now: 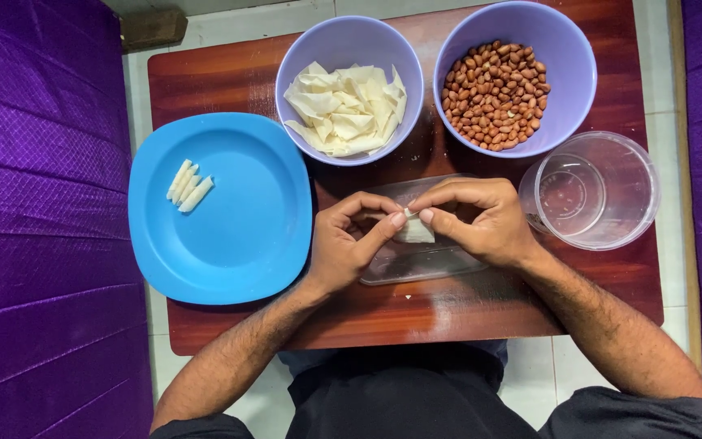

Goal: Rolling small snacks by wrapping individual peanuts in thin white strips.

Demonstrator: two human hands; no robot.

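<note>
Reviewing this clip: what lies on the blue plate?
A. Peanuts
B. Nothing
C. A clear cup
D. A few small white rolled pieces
D: four small white rolled pieces lie side by side on the left part of the blue plate; the peanuts are in a purple bowl.

On the counter (229, 81) a plate (229, 244) lies at the left with four rolled pieces (188, 185) near its left rim. Behind the middle stand two bowls side by side, the left bowl (349, 49) holding wrapper sheets (344, 110), the right bowl (562, 49) peanuts (493, 93). An empty tub (595, 189) stands at the right, just before the peanut bowl, and between plate and tub both hands (424, 228) meet over a flat lid (424, 260), pinching a folded wrapper (416, 232).
</note>
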